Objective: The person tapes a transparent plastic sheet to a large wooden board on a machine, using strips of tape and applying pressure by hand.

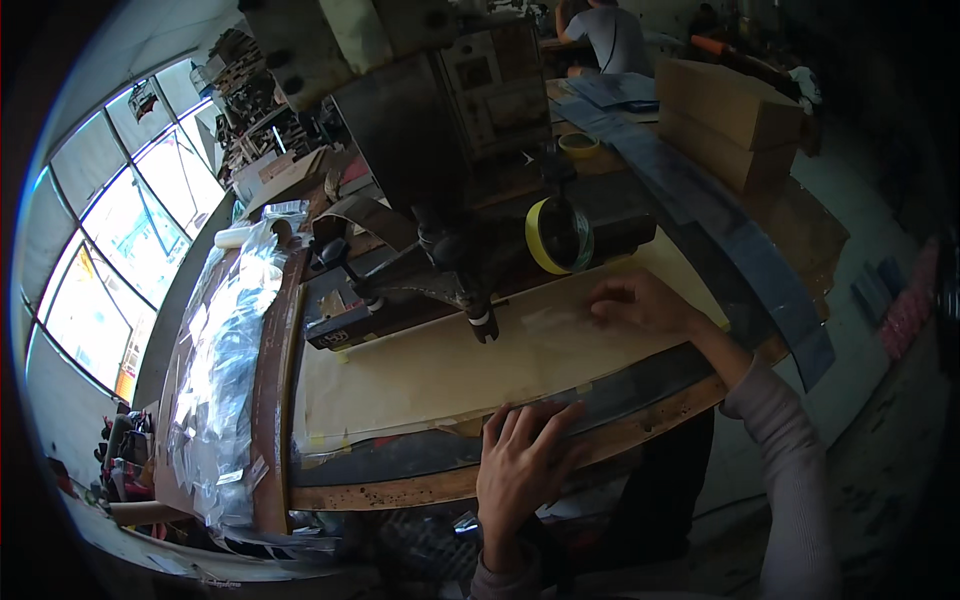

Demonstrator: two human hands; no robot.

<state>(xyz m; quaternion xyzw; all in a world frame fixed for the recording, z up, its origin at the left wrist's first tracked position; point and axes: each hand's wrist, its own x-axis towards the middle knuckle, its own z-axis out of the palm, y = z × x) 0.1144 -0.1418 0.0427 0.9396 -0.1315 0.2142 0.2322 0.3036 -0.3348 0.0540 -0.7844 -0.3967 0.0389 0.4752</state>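
Observation:
My left hand (522,468) rests at the table's front edge, fingers apart and lying over the rim of a cream-coloured sheet (420,385). Above the right part of that sheet is my right hand (645,303), its fingers curled in and pressed together. Whether anything small is between them I cannot make out. A faint pale smear shows on the sheet just left of these fingers. Behind the sheet runs a long dark metal bar (600,243), with a yellow tape roll (547,236) standing against it. A forked metal arm (484,322) of the machine hangs over the sheet.
A large dark machine (400,130) rises behind the bar. Clear plastic bags (225,370) lie along the left side. Long grey-blue strips (720,225) and cardboard boxes (728,115) are at the right. Another tape roll (579,146) lies farther back. A person (610,38) sits beyond.

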